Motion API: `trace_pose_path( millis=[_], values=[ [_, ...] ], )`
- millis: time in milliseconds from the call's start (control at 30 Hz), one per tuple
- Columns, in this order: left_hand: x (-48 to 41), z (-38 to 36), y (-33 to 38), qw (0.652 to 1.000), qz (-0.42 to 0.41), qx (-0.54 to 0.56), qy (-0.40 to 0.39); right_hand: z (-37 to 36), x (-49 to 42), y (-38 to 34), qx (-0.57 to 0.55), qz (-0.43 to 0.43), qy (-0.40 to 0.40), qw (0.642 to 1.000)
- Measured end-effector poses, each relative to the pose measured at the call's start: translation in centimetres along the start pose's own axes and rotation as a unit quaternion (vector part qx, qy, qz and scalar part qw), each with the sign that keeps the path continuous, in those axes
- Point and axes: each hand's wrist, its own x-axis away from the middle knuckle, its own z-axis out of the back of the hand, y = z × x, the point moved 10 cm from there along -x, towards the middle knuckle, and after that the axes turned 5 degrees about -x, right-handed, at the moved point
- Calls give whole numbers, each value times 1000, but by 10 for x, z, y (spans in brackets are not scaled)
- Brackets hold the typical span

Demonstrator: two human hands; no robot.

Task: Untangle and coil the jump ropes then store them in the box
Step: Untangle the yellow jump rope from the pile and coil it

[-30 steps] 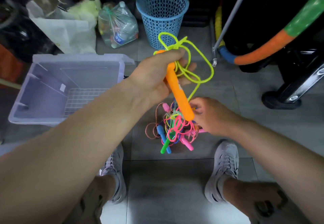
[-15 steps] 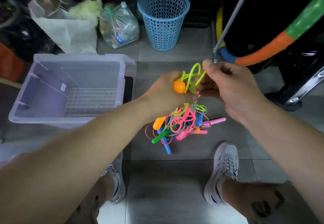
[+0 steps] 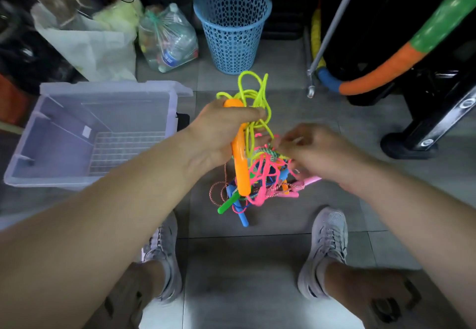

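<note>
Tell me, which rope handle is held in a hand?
The orange handle. The left hand grips it, up above the rest. The green handle, blue handle and pink handle sit loose, low in the tangle.

Colours by item
Orange handle, neon-yellow rope in left hand; pink rope, blue handle, green handle beneath.

Grey tiled floor, blue perforated wastebasket, bagged plastic bottles, dark cluttered storage behind
</note>
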Motion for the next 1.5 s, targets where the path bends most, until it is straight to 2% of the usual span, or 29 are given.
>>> trace_pose_path(
  millis=[67,167,267,400,467,633,800,933,1067,1233,1300,1433,1500],
  values=[
    [-1,-2,-1,999,7,31,-6,-15,0,5,-39,-4,-38,999],
    [-1,-3,1,998,6,61,-11,-13,-4,-1,-141,26,-15,990],
    [-1,2,6,998,-1,69,0,-7,-10,1,-161,20,18,987],
    [-9,29,14,995,-22,63,73,2,-14,11,-132,2,55,990],
    [-11,38,15,992,-25,84,92,1,-12,13,-108,-13,50,993],
    [-11,34,8,988,-10,122,90,-10,-11,15,-231,-55,-1,971],
    [-11,31,11,990,-13,116,84,-3,-10,4,-78,30,8,996],
    [-11,43,16,988,-35,102,113,1,-13,9,-106,-8,17,994],
    [-9,56,22,985,-53,57,155,3,-11,9,-88,-20,24,996],
    [-10,64,21,980,-60,54,182,-2,-11,14,-108,-45,1,993],
    [-10,62,18,981,-53,67,176,-1,-12,16,-142,-55,4,988],
    [-8,43,16,983,-34,136,115,1,-14,20,-250,-77,6,965],
    [-5,34,16,991,-30,84,96,2,-15,18,-273,-69,10,959]
  ],
)
